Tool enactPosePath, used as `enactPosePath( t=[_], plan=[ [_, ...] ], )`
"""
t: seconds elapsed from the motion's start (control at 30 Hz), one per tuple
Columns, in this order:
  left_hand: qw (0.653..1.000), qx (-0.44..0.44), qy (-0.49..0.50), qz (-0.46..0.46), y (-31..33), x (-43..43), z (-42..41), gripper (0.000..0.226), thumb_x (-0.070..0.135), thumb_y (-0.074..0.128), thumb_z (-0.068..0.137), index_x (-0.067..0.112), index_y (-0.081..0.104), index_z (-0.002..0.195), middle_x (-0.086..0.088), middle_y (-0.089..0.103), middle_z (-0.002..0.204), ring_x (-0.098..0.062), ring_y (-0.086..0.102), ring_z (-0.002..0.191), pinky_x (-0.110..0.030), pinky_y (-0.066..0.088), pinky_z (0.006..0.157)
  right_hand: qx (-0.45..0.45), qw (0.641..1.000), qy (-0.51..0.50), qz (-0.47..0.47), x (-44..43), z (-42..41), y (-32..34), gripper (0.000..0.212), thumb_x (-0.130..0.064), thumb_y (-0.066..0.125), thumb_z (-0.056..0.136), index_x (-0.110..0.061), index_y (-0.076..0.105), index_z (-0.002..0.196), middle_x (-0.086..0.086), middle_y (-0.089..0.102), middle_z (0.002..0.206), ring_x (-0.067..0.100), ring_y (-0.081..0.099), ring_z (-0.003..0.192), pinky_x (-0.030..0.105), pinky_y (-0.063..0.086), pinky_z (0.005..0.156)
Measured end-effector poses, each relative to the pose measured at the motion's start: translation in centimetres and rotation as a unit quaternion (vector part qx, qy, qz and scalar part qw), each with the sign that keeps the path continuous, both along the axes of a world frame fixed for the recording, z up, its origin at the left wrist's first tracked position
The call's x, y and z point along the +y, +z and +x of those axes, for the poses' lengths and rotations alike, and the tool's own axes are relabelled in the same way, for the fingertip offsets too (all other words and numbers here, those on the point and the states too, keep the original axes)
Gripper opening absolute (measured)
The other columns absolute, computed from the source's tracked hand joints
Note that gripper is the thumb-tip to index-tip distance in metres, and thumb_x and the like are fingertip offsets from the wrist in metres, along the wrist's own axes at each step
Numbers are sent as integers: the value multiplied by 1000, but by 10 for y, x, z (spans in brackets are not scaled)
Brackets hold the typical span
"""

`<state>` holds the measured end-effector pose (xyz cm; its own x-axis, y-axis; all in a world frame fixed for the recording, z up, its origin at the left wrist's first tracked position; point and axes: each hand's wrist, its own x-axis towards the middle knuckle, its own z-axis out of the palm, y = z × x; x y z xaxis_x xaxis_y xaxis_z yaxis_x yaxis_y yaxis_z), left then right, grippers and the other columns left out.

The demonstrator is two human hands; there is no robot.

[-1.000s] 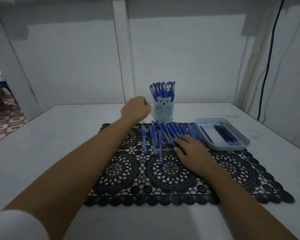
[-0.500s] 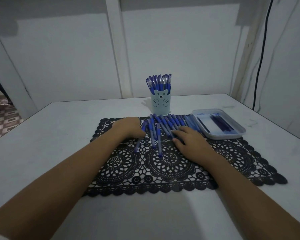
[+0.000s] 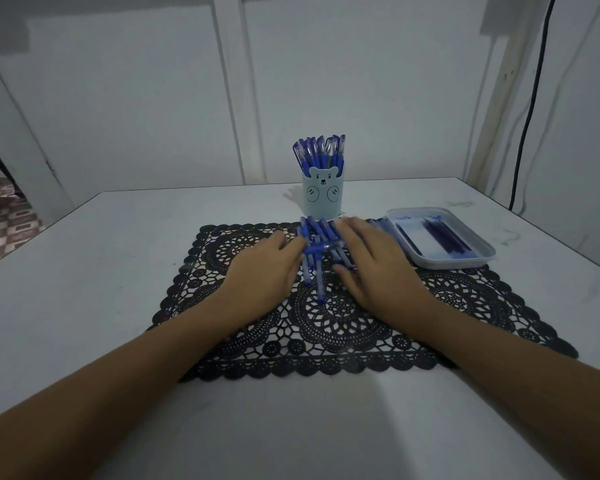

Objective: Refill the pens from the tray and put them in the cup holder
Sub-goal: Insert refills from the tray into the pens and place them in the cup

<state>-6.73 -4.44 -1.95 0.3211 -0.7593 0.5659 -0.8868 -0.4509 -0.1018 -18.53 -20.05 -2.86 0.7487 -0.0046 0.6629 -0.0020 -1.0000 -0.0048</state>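
Head view: back from the bear cup holder [image 3: 323,199] to the loose pens [image 3: 313,233] on the lace mat [image 3: 343,327]. Left hand [image 3: 264,275] touching a crosswise pen [image 3: 321,247], grip unclear; right hand [image 3: 378,271] flat, fingers straight, over the row. Probably fetching the next pen; refills [image 3: 444,233] waiting in the tray [image 3: 465,263].

From my feed I see both hands on the black lace mat [image 3: 343,327]: my right hand [image 3: 371,265] lies flat with spread fingers on the loose blue pens [image 3: 317,237], while my left hand [image 3: 264,268] reaches their left edge with its fingertips, grip unclear through blur. Just behind the pens stands the bear-faced cup holder [image 3: 323,199], packed with upright pens [image 3: 321,152]. At the right, the tray [image 3: 465,263] with dark refills [image 3: 444,235] overlaps the mat's corner on the white table [image 3: 84,271].
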Motion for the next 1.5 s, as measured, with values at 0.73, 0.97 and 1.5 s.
enactPosePath(
  t=[0.73, 0.97, 1.5],
  plan=[
    [984, 102, -145, 5, -4, 1, -11, 28, 32, 37, 92, 18, 60, 92, 18, 41, 80, 1, 39, 68, -9, 32, 65, 110, 989, 85, -56, -14, -6, 7, 39, -47, 31, 93, -22, 62, 94, -5, 54, 50, 13, 47, 36, 26, 42, 33],
    [978, 182, -79, -67, -6, 2, -5, 18, 26, 47, 93, 15, 61, 99, 24, 42, 75, 7, 45, 69, -5, 35, 65, 84, 989, 26, 119, -17, -11, 13, 38, -35, 24, 95, -16, 57, 92, -8, 50, 75, 10, 49, 65, 14, 32, 55],
    [976, 161, -141, -32, -4, 3, -13, 32, 31, 38, 93, 12, 61, 104, 16, 43, 75, 3, 38, 65, -7, 35, 65, 95, 934, 81, 335, -3, -16, 15, 43, -55, 34, 79, -21, 45, 54, -5, 44, 48, 8, 44, 49, 21, 36, 51]
  ],
)
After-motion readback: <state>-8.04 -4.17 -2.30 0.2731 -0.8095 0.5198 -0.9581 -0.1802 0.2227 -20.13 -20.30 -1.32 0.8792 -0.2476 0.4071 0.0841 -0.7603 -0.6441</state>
